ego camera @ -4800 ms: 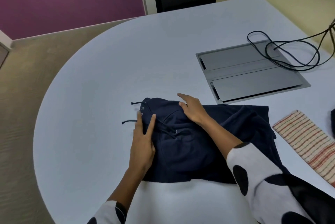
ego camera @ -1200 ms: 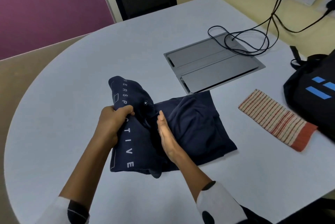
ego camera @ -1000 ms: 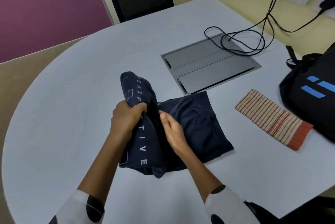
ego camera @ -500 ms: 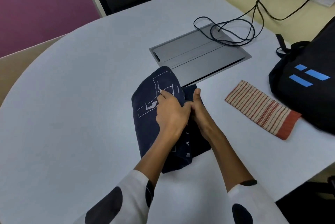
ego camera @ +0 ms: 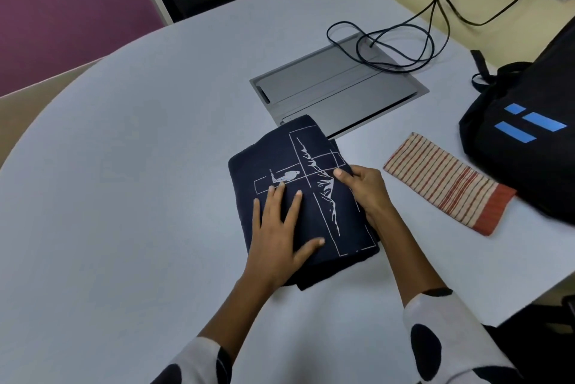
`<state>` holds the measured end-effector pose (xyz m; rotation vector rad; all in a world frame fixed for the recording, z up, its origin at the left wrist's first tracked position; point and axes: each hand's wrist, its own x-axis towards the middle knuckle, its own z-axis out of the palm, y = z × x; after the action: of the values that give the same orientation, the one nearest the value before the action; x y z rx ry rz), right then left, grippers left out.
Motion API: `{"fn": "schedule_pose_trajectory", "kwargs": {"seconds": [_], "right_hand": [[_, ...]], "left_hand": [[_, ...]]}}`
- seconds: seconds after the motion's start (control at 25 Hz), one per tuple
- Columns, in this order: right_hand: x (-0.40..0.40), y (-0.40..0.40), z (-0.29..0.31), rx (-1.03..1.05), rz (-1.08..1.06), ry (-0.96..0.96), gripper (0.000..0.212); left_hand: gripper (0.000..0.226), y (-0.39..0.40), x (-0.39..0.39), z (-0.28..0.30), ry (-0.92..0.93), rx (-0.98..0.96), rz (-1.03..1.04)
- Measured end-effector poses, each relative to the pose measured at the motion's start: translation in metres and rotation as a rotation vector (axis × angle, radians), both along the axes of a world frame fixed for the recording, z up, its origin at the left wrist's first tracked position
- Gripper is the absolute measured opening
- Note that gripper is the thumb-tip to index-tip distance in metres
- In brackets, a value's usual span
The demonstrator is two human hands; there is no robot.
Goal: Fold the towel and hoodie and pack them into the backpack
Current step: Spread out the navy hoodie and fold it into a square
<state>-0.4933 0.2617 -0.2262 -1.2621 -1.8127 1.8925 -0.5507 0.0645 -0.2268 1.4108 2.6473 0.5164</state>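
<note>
Left hand flat, fingers spread — right hand curled, thumb-and-finger grip closed.

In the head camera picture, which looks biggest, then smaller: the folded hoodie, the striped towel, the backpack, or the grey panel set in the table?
1. Grey panel
2. Hoodie, nearly alike; nearer the camera, so unsure
3. Striped towel
Backpack: cut off by the frame, unranked.

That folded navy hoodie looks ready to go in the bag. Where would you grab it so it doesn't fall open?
Probably by its two long sides, a hand sliding under each from left and right. The hoodie lies as a flat, thick, layered bundle on the table. The left hand lies flat on top, and the right hand grips the right edge, where loose layers show, so clamping that side should keep the fold together.
</note>
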Motion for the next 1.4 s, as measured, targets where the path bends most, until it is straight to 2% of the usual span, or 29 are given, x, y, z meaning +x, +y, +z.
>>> {"fn": "schedule_pose_trajectory", "kwargs": {"seconds": [0.12, 0.2, 0.28, 0.4, 0.56, 0.64, 0.76, 0.8, 0.88, 0.96, 1.04, 1.12, 1.2, 1.32, 1.4], "right_hand": [[0.010, 0.003, -0.005, 0.174, 0.031, -0.204, 0.029], [0.016, 0.005, 0.003, 0.296, 0.122, -0.416, 0.052], [0.024, -0.001, 0.013, 0.217, 0.229, -0.544, 0.063], [0.036, -0.016, 0.012, -0.064, 0.277, -0.406, 0.068], [0.040, -0.016, 0.017, -0.354, 0.049, -0.144, 0.059], [0.039, -0.018, 0.014, -0.330, 0.010, -0.124, 0.055], [0.042, -0.025, 0.012, -0.212, -0.010, -0.213, 0.060], [0.042, -0.026, 0.016, -0.200, -0.002, -0.184, 0.059], [0.037, -0.034, 0.034, -0.196, 0.044, -0.032, 0.052], [0.022, -0.051, 0.059, -0.164, 0.133, 0.119, 0.049], [-0.002, -0.073, 0.079, -0.100, 0.266, 0.206, 0.047], [-0.031, -0.100, 0.093, -0.068, 0.429, 0.230, 0.047], [-0.057, -0.126, 0.103, -0.032, 0.597, 0.215, 0.048], [-0.088, -0.172, 0.099, -0.004, 0.832, 0.168, 0.051], [-0.098, -0.203, 0.088, -0.108, 0.990, 0.119, 0.058]], "left_hand": [[0.090, -0.018, 0.014, -0.020, 0.144, -0.196, -0.140], [0.103, -0.015, 0.022, -0.026, 0.189, -0.257, -0.160], [0.113, -0.008, 0.028, -0.028, 0.215, -0.284, -0.109], [0.119, -0.003, 0.035, -0.029, 0.185, -0.284, -0.018], [0.102, -0.005, 0.031, -0.028, 0.162, -0.185, 0.017], [0.105, -0.004, 0.029, -0.030, 0.155, -0.168, 0.016], [0.104, -0.008, 0.033, -0.030, 0.089, -0.162, -0.034], [0.100, -0.010, 0.030, -0.027, 0.010, -0.101, -0.037], [0.095, -0.014, 0.021, -0.003, -0.330, 0.091, 0.046], [0.087, -0.019, 0.004, 0.029, -0.611, 0.357, 0.233], [0.082, -0.024, -0.022, 0.064, -0.816, 0.517, 0.431], [0.076, -0.041, -0.051, 0.093, -0.989, 0.518, 0.547], [0.065, -0.071, -0.073, 0.107, -1.064, 0.456, 0.605], [0.051, -0.123, -0.094, 0.102, -1.143, 0.430, 0.735], [0.040, -0.158, -0.103, 0.081, -1.160, 0.462, 0.913]]}}
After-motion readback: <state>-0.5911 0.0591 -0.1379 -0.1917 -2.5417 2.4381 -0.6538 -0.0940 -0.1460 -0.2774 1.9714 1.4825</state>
